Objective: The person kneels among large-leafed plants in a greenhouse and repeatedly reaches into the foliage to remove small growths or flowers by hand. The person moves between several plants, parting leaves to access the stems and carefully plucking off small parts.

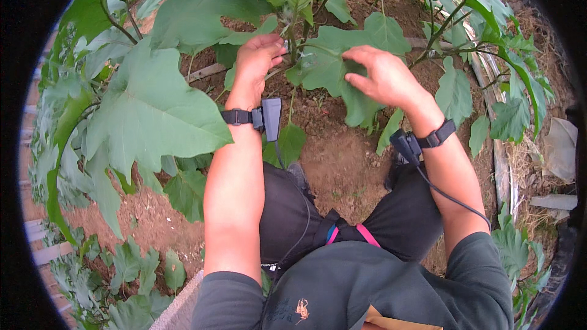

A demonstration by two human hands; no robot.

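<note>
A large-leaved plant, which looks like an eggplant, has its stem (293, 39) at the top middle. My left hand (260, 57) is at the left side of that stem, fingers curled towards it; a small pale thing shows by the fingertips, too small to name. Whether the fingers grip anything is unclear. My right hand (378, 73) is to the right of the stem, over a broad green leaf (323, 66). Its index fingertip touches or nearly touches the leaf, and thumb and index finger are apart. Both wrists wear black straps with small devices and cables.
A big lobed leaf (151, 110) overlaps the left forearm's edge. More leafy plants (518, 96) stand at the right beside pale sheeting (500, 169). Brown soil (339, 156) lies between my feet. A light block-like edge (179, 302) is at lower left.
</note>
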